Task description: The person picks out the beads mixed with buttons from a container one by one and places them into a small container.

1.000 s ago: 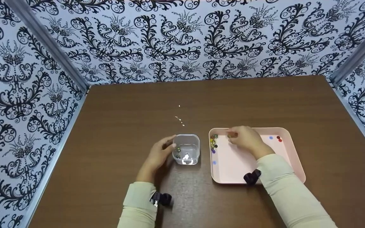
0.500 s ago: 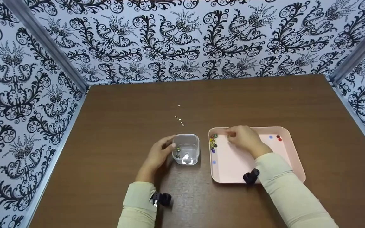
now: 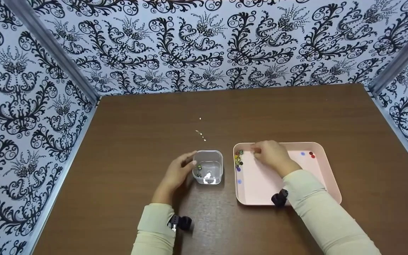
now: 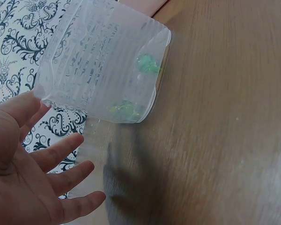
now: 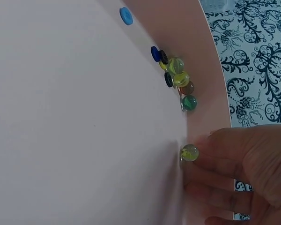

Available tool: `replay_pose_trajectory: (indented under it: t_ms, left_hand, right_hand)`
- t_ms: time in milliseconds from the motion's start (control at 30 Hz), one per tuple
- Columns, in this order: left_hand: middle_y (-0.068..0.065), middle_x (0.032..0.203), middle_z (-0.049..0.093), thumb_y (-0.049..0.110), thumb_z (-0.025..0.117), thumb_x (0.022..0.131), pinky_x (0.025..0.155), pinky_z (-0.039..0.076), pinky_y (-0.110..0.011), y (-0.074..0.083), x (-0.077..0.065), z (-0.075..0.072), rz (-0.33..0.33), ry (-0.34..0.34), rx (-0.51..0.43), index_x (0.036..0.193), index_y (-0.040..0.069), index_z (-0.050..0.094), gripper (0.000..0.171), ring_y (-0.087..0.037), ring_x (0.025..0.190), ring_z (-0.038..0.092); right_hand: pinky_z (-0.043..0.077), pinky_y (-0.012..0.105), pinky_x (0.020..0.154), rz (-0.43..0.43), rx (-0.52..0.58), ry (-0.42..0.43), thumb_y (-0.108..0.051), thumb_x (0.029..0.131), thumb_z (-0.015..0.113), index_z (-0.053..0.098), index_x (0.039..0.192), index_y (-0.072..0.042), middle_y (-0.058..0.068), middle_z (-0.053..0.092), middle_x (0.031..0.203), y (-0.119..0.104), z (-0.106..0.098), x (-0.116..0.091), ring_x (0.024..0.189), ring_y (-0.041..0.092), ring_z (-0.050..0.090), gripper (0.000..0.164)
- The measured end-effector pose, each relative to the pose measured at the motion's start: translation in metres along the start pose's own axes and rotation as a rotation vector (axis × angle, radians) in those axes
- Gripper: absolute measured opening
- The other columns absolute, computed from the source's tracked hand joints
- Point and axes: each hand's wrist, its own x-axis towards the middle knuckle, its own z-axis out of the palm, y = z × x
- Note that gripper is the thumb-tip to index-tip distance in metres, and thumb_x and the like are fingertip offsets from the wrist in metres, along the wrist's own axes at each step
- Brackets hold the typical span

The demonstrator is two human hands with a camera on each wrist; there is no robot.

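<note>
My left hand (image 3: 179,171) touches the left rim of a clear plastic container (image 3: 208,151) with thumb and index finger. The other fingers (image 4: 68,176) spread loosely apart in the left wrist view. A green marble (image 4: 147,63) and a yellow-green marble (image 4: 125,111) show through the container. Over the far side of the pink tray (image 3: 260,191), my right hand (image 3: 271,154) reaches down with loosely bent fingers. A clear, yellow-swirled marble (image 5: 189,153) sits at its fingertips by the tray wall. Whether the fingers grip it is unclear.
Several marbles (image 5: 181,78) and small dark discs cluster along the tray's left wall, with a green marble (image 5: 189,102) at one end. Blue discs (image 3: 239,181) and red discs (image 3: 312,155) lie elsewhere in the tray. Patterned walls (image 3: 207,46) stand behind the brown table (image 3: 136,124).
My right hand has shifted slightly left along the tray's far side. The left hand and the container have stayed in place.
</note>
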Motion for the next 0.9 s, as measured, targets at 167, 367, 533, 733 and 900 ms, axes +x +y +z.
replay_pose_trajectory:
  t_ms: [167, 367, 533, 733, 900]
  left_hand:
    - [-0.024, 0.131, 0.056, 0.009, 0.060, 0.094, 0.109, 0.036, -0.047, 0.0009, -0.0006, 0.0001, -0.004, -0.003, -0.032, 0.131, 0.000, 0.057, 0.039, -0.037, 0.126, 0.050]
    - [-0.023, 0.132, 0.057, 0.010, 0.060, 0.093, 0.108, 0.037, -0.047, 0.0018, -0.0012, -0.0003, 0.010, 0.001, -0.017, 0.131, -0.001, 0.057, 0.039, -0.037, 0.125, 0.051]
    - [-0.023, 0.132, 0.057, 0.011, 0.061, 0.094, 0.108, 0.036, -0.048, 0.0019, -0.0011, -0.0002, 0.024, 0.003, -0.016, 0.131, -0.002, 0.057, 0.040, -0.037, 0.125, 0.050]
    - [-0.022, 0.133, 0.056, 0.011, 0.061, 0.093, 0.110, 0.035, -0.048, 0.0019, -0.0009, -0.0008, 0.010, 0.005, 0.001, 0.131, -0.001, 0.057, 0.039, -0.037, 0.127, 0.049]
    - [-0.022, 0.134, 0.056, 0.011, 0.061, 0.093, 0.110, 0.034, -0.047, 0.0026, -0.0007, -0.0006, -0.010, 0.004, 0.004, 0.131, 0.001, 0.058, 0.039, -0.036, 0.127, 0.049]
  right_hand:
    - [0.050, 0.049, 0.072, -0.044, -0.037, 0.009, -0.005, 0.078, 0.063, 0.072, 0.093, -0.008, 0.007, 0.068, 0.082, -0.0019, 0.0018, 0.0015, 0.076, 0.029, 0.061, 0.017]
    - [0.049, 0.048, 0.068, -0.062, -0.072, 0.009, -0.003, 0.077, 0.066, 0.066, 0.081, -0.010, 0.004, 0.064, 0.075, -0.0039, 0.0016, 0.0034, 0.071, 0.028, 0.058, 0.008]
    - [0.050, 0.051, 0.070, -0.060, -0.086, 0.008, -0.004, 0.078, 0.067, 0.066, 0.080, -0.010, 0.006, 0.066, 0.076, -0.0055, 0.0006, 0.0029, 0.074, 0.032, 0.061, 0.007]
    - [0.049, 0.052, 0.071, -0.055, -0.084, 0.001, -0.003, 0.078, 0.066, 0.066, 0.078, -0.009, 0.007, 0.066, 0.076, -0.0062, 0.0000, 0.0040, 0.075, 0.033, 0.062, 0.006]
    - [0.049, 0.051, 0.069, -0.061, -0.088, 0.005, -0.002, 0.077, 0.065, 0.064, 0.075, -0.009, 0.005, 0.064, 0.073, -0.0059, 0.0010, 0.0050, 0.071, 0.030, 0.059, 0.008]
